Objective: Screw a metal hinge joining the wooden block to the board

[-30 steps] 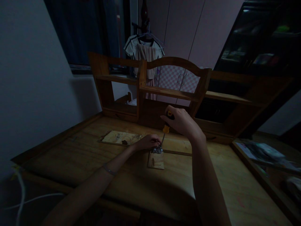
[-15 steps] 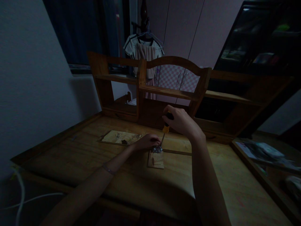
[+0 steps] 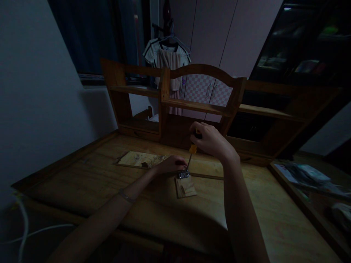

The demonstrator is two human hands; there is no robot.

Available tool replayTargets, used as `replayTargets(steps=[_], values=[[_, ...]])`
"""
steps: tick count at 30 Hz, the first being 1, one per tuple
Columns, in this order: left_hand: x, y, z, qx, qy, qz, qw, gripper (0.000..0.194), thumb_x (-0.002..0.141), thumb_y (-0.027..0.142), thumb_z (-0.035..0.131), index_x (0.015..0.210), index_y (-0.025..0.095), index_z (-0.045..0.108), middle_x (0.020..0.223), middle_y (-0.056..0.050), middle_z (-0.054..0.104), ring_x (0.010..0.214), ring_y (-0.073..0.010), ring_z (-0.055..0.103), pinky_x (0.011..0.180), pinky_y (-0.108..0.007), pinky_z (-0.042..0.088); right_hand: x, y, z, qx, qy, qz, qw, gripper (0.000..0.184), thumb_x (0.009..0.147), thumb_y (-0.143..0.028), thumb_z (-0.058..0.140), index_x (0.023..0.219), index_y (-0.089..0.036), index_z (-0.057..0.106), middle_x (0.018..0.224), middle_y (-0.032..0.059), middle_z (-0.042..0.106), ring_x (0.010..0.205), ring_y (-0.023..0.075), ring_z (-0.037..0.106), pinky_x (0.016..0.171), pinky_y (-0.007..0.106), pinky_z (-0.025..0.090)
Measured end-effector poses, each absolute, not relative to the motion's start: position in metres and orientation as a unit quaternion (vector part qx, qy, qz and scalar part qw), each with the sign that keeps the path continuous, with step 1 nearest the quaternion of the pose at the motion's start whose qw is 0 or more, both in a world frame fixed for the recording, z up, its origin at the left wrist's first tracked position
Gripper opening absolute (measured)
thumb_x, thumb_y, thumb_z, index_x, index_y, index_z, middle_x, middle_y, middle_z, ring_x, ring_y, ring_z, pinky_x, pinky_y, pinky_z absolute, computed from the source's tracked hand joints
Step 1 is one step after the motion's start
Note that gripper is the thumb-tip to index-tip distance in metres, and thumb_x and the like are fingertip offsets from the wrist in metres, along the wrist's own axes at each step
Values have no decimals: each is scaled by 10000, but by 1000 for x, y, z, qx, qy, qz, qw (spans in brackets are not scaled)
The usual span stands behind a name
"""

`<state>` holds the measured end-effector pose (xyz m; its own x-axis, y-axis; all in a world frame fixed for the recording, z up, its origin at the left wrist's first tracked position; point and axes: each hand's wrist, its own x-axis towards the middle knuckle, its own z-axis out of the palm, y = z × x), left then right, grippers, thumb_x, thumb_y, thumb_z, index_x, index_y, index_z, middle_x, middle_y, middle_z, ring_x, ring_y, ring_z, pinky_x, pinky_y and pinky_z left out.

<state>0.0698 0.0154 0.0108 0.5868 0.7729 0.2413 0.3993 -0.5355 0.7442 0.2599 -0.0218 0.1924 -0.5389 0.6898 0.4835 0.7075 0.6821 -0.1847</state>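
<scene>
My right hand is closed round the black and yellow handle of a screwdriver. Its shaft slants down, and the tip meets a small metal hinge. That hinge sits at the far end of a small wooden board lying on the desk. My left hand is at the hinge's left and far side, fingers bent against it near the screwdriver tip. Its fingertips are partly hidden and dim, and any screw under the tip is too small to make out.
On the wooden desk, a board with dark markings lies to the left, and a plain plank behind the hinge. A wooden shelf unit stands along the back. Papers and plastic lie at the right, beyond a raised edge.
The small board has turned slightly, its near end swinging to the right. The hinge has tilted with it. Both hands and the screwdriver stay almost in place.
</scene>
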Motion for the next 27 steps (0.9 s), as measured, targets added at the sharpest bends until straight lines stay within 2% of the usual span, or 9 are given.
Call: replayTargets(steps=[5,11,15,19,24,27], values=[[69,15,9,836,338,287,325,163,817,189,605,924,139,718,861,-29,705,804,-143,626,723,-208,448,259,-24,193,-417,-869,-20,264,283,860,-337,548,1109,-206,581,1006,86,652,902,215,597,758,319,405],[70,15,7,841,320,295,320,145,808,234,654,896,134,710,857,-31,677,797,-133,604,724,-209,438,259,-23,193,-422,-862,-45,275,245,926,-423,498,914,-216,628,794,50,652,719,180,588,643,294,373],[70,14,10,844,320,290,317,154,818,261,663,897,137,709,857,-31,683,798,-133,609,719,-207,434,259,-23,193,-405,-870,-37,280,185,890,-329,520,1010,-216,605,913,57,659,812,187,599,708,292,394],[70,12,13,843,330,280,321,151,816,264,672,901,146,713,860,-21,693,797,-133,613,729,-207,434,259,-23,192,-406,-874,-11,266,299,852,-306,539,1137,-217,550,1058,81,635,939,215,588,780,307,405],[71,12,11,841,327,287,321,159,812,271,678,897,140,710,866,-29,684,803,-134,611,728,-208,438,258,-20,188,-426,-864,-28,266,239,903,-410,520,1050,-226,561,948,72,647,871,212,597,726,303,400],[72,14,8,842,319,297,319,161,815,276,680,888,135,709,870,-33,677,803,-133,610,734,-210,440,257,-18,188,-423,-864,-40,269,185,912,-376,513,1003,-229,578,922,62,649,844,199,600,718,299,394]])
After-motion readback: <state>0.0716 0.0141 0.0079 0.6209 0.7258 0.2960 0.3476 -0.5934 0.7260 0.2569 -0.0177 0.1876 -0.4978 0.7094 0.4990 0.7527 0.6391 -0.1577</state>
